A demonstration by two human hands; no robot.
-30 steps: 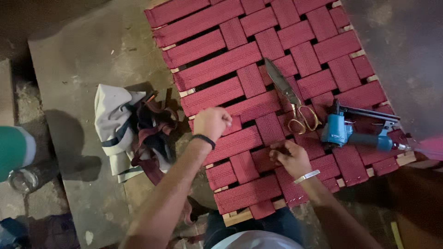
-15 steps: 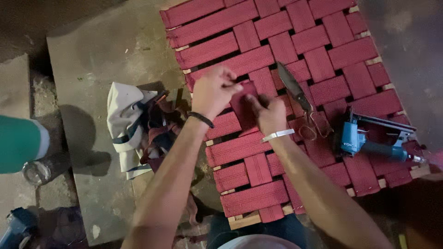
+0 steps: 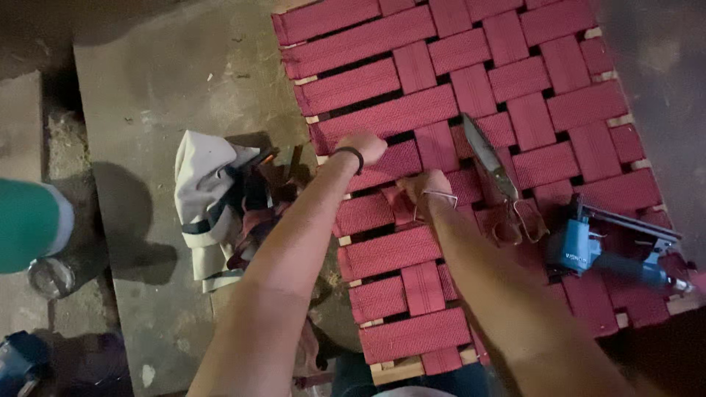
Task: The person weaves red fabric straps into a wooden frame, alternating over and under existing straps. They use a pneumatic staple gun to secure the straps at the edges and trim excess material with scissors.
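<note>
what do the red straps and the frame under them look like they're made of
Red straps: woven fabric webbing, matte, with fine ribbed texture showing. Frame: likely bare pale wood, seen where its edge shows past the strap ends. Scissors lying on top look like dull grey metal.

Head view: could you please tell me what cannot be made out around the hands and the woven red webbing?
- Fingers of the left hand: curled under, so any grip is hidden.
- Right hand: its fingertips are hidden in the red webbing.
- Blue staple gun: its far end is cut off by the right edge.
- Scissors: handles dim.
</note>
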